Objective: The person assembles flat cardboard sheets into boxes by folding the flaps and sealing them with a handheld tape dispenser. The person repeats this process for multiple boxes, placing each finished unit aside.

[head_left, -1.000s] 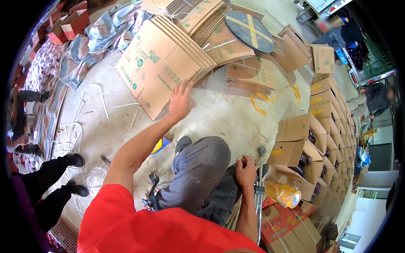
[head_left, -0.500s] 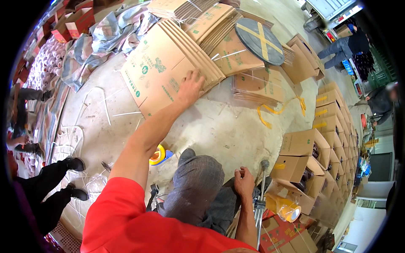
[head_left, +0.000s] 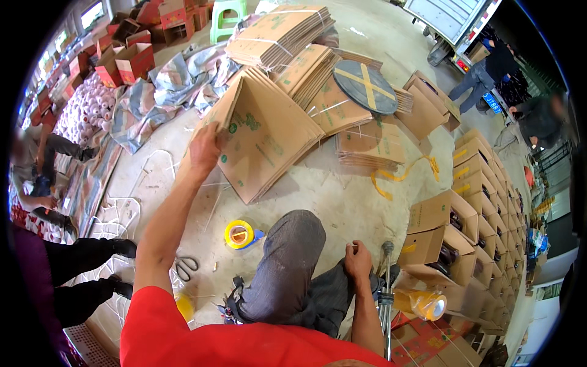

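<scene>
My left hand (head_left: pixel 205 148), arm stretched forward, is closed on the left edge of a flattened cardboard box (head_left: pixel 269 137) with green print. That edge is raised, and the box stands tilted over a stack of flat boxes on the floor. Lower right, my right hand (head_left: pixel 358 260) rests by my thigh with its fingers curled, and I see nothing in it. Close beside it stands a metal pole (head_left: pixel 386 287). A yellow tape roll (head_left: pixel 239 234) with a blue part lies on the floor in front of my knee. Black-handled scissors (head_left: pixel 185 267) lie left of it.
More bundled flat boxes (head_left: pixel 275 40) lie behind, one pile under a round dark lid (head_left: pixel 365 87) with a yellow tape cross. Filled open cartons (head_left: pixel 437 251) form rows at right. White straps (head_left: pixel 125 214) litter the left floor near another person's shoes (head_left: pixel 124 248). Other people are farther off.
My left hand has moved from the top of the stack to the left and taken hold of a flat box, raising its edge. My right hand has barely moved.
</scene>
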A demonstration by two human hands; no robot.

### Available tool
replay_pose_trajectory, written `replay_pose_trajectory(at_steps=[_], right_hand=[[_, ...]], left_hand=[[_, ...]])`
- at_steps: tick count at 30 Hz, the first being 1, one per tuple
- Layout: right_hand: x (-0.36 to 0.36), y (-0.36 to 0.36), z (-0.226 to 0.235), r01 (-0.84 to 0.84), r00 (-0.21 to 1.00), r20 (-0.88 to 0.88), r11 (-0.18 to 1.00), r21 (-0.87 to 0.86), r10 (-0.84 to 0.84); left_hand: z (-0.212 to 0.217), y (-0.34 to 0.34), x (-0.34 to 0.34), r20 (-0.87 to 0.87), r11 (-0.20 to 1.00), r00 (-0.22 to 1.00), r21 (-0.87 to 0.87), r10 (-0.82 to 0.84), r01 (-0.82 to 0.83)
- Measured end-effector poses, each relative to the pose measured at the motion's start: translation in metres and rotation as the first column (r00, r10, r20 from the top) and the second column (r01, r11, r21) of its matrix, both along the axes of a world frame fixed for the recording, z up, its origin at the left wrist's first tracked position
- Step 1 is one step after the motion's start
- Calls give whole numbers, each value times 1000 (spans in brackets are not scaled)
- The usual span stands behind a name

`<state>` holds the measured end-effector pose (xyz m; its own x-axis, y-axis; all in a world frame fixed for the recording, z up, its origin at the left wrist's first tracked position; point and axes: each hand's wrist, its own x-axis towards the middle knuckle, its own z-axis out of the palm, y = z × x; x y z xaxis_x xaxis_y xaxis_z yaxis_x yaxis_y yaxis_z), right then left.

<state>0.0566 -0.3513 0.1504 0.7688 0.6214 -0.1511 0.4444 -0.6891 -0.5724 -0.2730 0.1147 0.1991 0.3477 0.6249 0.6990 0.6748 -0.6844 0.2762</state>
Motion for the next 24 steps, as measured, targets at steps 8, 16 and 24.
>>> replay_pose_trajectory(at_steps=[8, 16, 24], right_hand=[[23, -14, -24, -159, 984, 94, 986, 50, 154], [119, 14, 64, 238, 962, -97, 608, 757, -256], [182, -57, 120, 481, 856, -455, 57, 875, -245]], left_hand=[[229, -141, 6, 276, 983, 944, 6, -180, 185], [241, -180, 29, 600, 613, 653, -317, -462, 724], [82, -202, 139, 812, 102, 484, -479, -326, 872]])
